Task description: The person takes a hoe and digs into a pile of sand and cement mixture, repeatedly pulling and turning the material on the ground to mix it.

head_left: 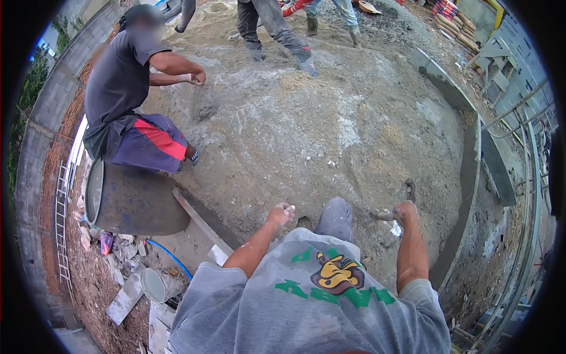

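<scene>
My left hand (281, 214) is raised in front of my grey shirt (265, 312), its fingers curled, and no object shows in it. My right hand (404, 211) is closed, with a short grey piece pointing left from it; I cannot make out what that is. Below both hands lies a broad, rough bed of grey-brown sand or soil (265, 135) with whitish powder patches. One knee (335, 218) in dusty grey cloth shows between my hands.
At the left, a person (121, 82) leans over the bed beside a large drum (141, 197). Other people's legs (274, 29) stand at the far side. A curved board edge (469, 177) bounds the right. A blue hose (170, 255), a bucket (154, 285) and rubble lie lower left.
</scene>
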Available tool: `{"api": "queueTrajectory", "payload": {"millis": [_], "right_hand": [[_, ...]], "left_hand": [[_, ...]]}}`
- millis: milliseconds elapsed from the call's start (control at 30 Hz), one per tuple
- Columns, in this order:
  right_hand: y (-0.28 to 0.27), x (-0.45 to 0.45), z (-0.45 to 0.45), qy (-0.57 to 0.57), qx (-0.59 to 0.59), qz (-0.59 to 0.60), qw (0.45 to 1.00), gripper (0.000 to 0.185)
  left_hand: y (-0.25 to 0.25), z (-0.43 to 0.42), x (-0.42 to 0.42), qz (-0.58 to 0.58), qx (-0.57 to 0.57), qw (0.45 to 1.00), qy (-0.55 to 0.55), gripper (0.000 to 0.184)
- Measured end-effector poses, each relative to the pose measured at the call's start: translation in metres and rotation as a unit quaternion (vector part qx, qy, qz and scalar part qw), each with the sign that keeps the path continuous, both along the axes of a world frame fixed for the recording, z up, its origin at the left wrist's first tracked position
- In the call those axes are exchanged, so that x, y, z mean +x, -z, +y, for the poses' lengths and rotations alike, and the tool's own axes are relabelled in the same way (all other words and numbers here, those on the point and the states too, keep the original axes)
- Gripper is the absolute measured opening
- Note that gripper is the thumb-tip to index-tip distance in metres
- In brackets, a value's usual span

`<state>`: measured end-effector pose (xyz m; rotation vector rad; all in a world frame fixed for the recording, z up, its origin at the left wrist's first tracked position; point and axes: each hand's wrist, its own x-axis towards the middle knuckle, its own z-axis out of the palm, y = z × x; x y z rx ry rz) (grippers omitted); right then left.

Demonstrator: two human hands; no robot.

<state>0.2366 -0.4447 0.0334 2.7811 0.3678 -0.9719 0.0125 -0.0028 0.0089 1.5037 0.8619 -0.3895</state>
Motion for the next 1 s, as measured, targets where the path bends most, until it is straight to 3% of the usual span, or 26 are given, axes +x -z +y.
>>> {"api": "queueTrajectory", "payload": {"millis": [67, 167, 267, 367, 467, 567, 633, 700, 800, 900, 1000], "right_hand": [[-0.009, -0.002, 0.001, -0.093, -0.032, 0.014, 0.995, 0.03], [-0.002, -0.006, -0.002, -0.068, -0.013, -0.017, 0.997, 0.017], [0.013, -0.005, -0.006, 0.014, 0.013, 0.016, 1.0, 0.032], [-0.003, -0.015, -0.005, 0.031, -0.006, 0.014, 0.999, 0.032], [0.005, -0.026, -0.02, -0.018, -0.002, -0.049, 0.999, 0.018], [0.013, -0.025, -0.054, 0.002, 0.014, -0.027, 1.0, 0.031], [-0.002, -0.029, -0.07, 0.049, 0.018, 0.018, 0.998, 0.042], [0.0, -0.029, -0.086, 0.134, 0.023, -0.01, 0.991, 0.045], [-0.094, -0.039, -0.057, 0.296, 0.073, 0.026, 0.952, 0.045], [-0.033, -0.018, -0.114, 0.186, 0.026, 0.026, 0.982, 0.044], [-0.042, -0.004, -0.133, 0.361, 0.081, 0.059, 0.927, 0.04]], "left_hand": [[0.025, 0.006, -0.004, -0.022, -0.067, 0.997, -0.042, 0.028], [0.008, 0.007, -0.009, 0.021, -0.016, 1.0, -0.017, 0.027], [-0.005, 0.011, -0.015, 0.023, -0.017, 0.999, -0.021, 0.028], [-0.008, 0.01, -0.013, 0.033, 0.009, 0.999, 0.009, 0.028], [0.003, 0.015, -0.007, 0.028, 0.015, 0.999, 0.03, 0.029], [-0.022, 0.008, 0.006, 0.027, 0.015, 0.999, 0.018, 0.03], [-0.02, 0.006, 0.013, 0.032, 0.006, 0.999, 0.014, 0.029], [-0.013, 0.004, 0.028, 0.029, -0.001, 1.0, 0.006, 0.029], [-0.007, -0.003, 0.044, 0.035, -0.012, 0.999, 0.009, 0.028], [-0.009, -0.012, 0.066, 0.051, -0.019, 0.998, 0.036, 0.029], [0.001, -0.015, 0.091, 0.061, -0.007, 0.996, 0.064, 0.03]]}}
